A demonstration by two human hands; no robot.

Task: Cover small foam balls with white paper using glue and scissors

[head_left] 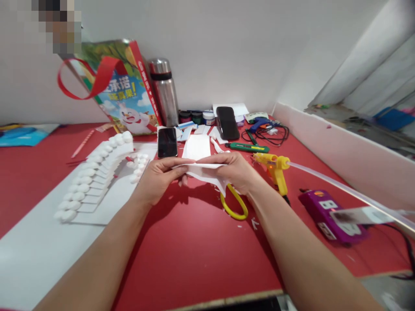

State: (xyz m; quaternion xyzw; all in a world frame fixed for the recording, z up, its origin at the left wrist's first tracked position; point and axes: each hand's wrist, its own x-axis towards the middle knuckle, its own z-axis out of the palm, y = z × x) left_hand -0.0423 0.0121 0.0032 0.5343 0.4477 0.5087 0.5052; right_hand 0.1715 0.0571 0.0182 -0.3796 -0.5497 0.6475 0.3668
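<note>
Both hands meet at the middle of the view around a thin white sheet point(207, 172). My left hand point(160, 176) pinches its left end between thumb and fingers. At the right end, my right hand point(238, 172) grips the sheet, one corner of which hangs down. The yellow handle point(234, 214) of a tool lies just below my right hand, its other end hidden. To the left, a stepped white model point(97, 177) edged with round white pieces stands on a white board point(35, 242).
A yellow glue gun point(277, 172), a green cutter point(248, 148) and a purple power strip point(333, 216) lie on the right of the red table point(201, 268). Behind stand a gift bag point(129, 99) and a steel bottle point(166, 97); two phones point(167, 142) point(227, 123) lie in front.
</note>
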